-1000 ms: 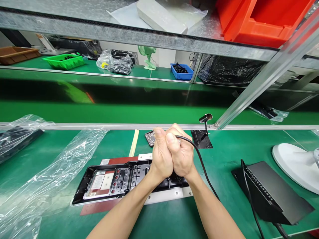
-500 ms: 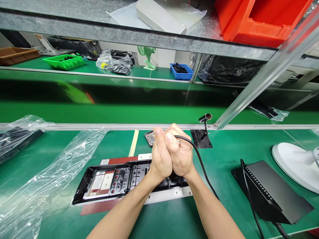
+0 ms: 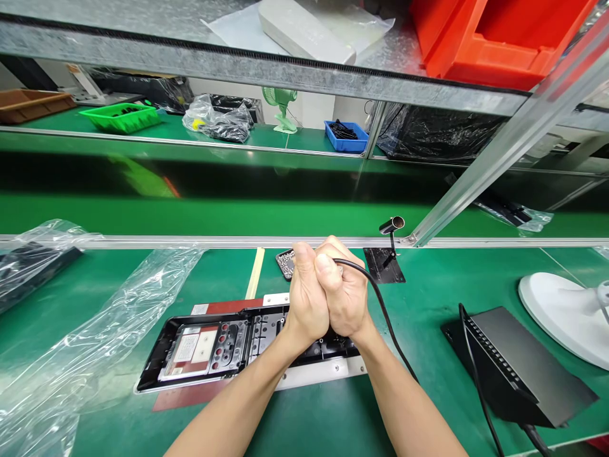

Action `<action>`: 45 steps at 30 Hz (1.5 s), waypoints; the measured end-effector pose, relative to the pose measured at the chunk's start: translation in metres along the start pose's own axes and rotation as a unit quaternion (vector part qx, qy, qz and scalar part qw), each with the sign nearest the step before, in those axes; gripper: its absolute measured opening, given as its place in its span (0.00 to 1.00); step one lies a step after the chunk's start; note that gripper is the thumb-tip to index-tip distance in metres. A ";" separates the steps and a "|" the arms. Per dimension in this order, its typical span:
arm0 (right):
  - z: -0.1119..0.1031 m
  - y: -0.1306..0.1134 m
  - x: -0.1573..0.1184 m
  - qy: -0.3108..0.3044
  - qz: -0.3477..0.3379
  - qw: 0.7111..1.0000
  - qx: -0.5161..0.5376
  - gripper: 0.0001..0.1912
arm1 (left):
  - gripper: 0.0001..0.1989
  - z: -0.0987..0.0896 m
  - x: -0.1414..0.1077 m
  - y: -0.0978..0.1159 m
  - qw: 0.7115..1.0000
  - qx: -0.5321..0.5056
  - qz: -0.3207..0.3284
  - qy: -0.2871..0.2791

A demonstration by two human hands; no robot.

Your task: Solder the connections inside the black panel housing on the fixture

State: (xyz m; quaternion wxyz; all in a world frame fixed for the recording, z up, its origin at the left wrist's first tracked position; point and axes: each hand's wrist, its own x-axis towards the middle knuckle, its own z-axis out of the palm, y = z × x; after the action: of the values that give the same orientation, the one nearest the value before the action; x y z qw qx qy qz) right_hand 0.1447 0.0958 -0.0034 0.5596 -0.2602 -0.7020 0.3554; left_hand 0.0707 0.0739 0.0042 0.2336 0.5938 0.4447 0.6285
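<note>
My left hand [image 3: 308, 301] and my right hand [image 3: 346, 298] are pressed together, fingers closed around one upright corded tool. The fists hide its body, and it appears to be an electric screwdriver. From the top of my grip its black cable [image 3: 375, 285] curves down to the right. Beneath both hands lies a long black plastic housing [image 3: 157, 349], open side up, with ribs, holes and a labelled plate at its left end. A white fixture [image 3: 323, 373] holds it over a reddish-brown board [image 3: 185, 398]. The tool's tip is out of sight.
Behind my hands sits a small tray of screws [image 3: 285, 263], with a black tube stand [image 3: 392, 228] to its right. Clear plastic film [image 3: 118, 317] covers the left. A black box [image 3: 518, 362] and a white round base [image 3: 561, 317] stand right. A metal shelf [image 3: 238, 63] crosses overhead.
</note>
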 end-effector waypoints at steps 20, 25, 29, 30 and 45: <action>0.000 0.000 0.000 0.000 -0.001 1.000 0.001 0.18 | 0.26 0.000 -0.006 -0.009 0.999 0.035 -0.023 0.030; 0.000 0.000 -0.001 0.003 -0.005 1.000 0.001 0.18 | 0.25 0.000 -0.005 -0.006 0.999 0.017 -0.024 0.026; 0.000 0.000 -0.001 0.007 -0.009 1.000 0.000 0.18 | 0.24 0.000 -0.003 -0.003 0.999 -0.007 -0.027 0.018; 0.000 0.000 -0.001 0.006 -0.008 1.000 0.001 0.18 | 0.24 0.000 -0.003 -0.002 0.999 -0.011 -0.027 0.016; -0.002 -0.002 -0.001 -0.004 0.011 1.000 0.004 0.18 | 0.23 0.000 -0.004 -0.002 0.999 0.018 -0.045 0.024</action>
State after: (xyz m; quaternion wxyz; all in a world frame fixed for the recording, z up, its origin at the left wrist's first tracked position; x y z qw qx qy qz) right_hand 0.1466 0.0941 -0.0026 0.5540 -0.2641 -0.7000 0.3651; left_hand 0.0712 0.0719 0.0002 0.2399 0.5619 0.4882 0.6232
